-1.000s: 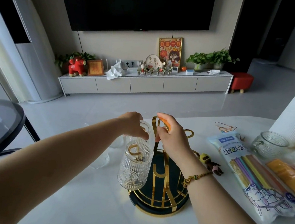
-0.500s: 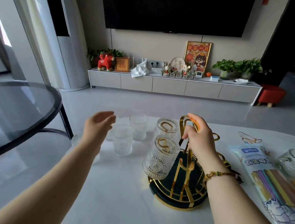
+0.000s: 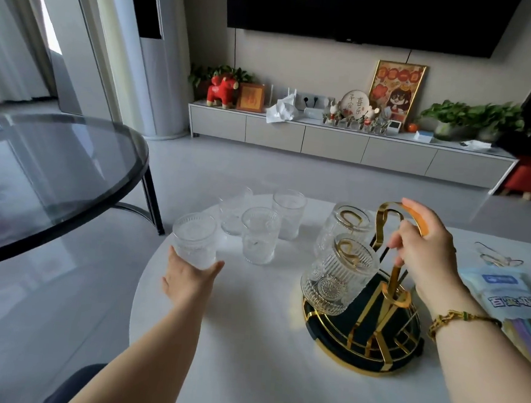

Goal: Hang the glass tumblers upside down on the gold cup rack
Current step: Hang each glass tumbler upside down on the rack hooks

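On the white table [image 3: 245, 358] the left hand [image 3: 188, 279] reaches to the nearest tumbler [image 3: 194, 243], which stands upright near the table's left edge. Thumb and fingers are spread wide around its base, touching the glass on both sides; whether they grip it firmly cannot be told.

Three more upright tumblers stand just beyond: one [image 3: 260, 234] to the right of the first, one [image 3: 287, 217] behind that, and a fainter one [image 3: 233, 213] at the back left, partly hidden.

The gold rack [image 3: 375, 324] sits to the right on its dark round tray with a gold rim. Two tumblers already hang on it upside down, tilted outward to the left: the front one [image 3: 337, 275] low, its mouth just above the tray, and the rear one [image 3: 343, 229] higher and behind it, the two glasses touching or nearly so. A gold hook end shows through each base.

The right hand [image 3: 422, 248] is closed around the rack's top loop handle, fingers curled over the gold band. A gold bracelet [image 3: 458, 321] circles that wrist. A blue-and-white packet [image 3: 505, 290] lies just right of the hand
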### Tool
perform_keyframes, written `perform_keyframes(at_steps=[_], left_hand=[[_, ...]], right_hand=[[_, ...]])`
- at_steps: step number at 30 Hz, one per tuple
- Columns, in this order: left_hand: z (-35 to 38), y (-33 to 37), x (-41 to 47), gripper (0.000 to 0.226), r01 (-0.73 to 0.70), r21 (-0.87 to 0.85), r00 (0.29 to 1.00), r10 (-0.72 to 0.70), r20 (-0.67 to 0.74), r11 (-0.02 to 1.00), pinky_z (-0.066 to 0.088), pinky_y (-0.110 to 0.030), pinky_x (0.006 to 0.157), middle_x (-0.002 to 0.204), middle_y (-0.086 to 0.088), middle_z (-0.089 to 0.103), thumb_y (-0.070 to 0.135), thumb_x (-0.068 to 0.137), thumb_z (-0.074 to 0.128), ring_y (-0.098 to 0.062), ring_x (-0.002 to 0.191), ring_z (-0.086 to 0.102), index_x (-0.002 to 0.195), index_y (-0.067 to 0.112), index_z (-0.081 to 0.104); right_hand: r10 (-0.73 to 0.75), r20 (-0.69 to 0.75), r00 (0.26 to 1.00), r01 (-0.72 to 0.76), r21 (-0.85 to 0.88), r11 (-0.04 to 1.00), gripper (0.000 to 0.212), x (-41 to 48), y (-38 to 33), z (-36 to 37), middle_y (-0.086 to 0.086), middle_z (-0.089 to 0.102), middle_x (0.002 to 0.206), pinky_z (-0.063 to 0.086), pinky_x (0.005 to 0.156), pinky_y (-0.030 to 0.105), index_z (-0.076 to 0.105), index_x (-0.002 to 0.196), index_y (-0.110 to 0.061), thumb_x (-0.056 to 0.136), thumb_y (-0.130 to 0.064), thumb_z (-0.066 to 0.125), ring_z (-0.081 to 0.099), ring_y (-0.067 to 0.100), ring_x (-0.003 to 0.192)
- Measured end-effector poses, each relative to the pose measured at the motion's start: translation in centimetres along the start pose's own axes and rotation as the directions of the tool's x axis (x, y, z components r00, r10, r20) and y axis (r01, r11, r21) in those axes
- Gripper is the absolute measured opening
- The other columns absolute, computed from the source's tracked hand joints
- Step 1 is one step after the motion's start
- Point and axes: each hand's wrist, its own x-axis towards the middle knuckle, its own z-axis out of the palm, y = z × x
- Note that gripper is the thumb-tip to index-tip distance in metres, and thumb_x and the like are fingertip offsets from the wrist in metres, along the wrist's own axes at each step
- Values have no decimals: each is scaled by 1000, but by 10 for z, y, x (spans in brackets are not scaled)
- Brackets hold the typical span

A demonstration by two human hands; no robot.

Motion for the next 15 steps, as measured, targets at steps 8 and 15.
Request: perform_keyframes(at_steps=[8,15], left_hand=[[9,-10,18,84,-6,-4,1000,6,-9,1000,6,-37,115,143,-10,36,32,70,71,-25,132,33,133,7,21],[3,-10,19,76,27,-114,1000,-28,-8,993,23,-43,110,133,-13,45,25,68,72,-36,128,30,128,9,28]], right_hand=[[0,-29,1000,1,21,1000,33,3,3,9,1,52,59,38,31,9,45,122,-27,92,-17,37,43,14,46],[-15,-21,1000,15,6,1000,34,2,1,9,1,53,60,42,38,14,43,123,-27,92,-16,37,46,13,47]])
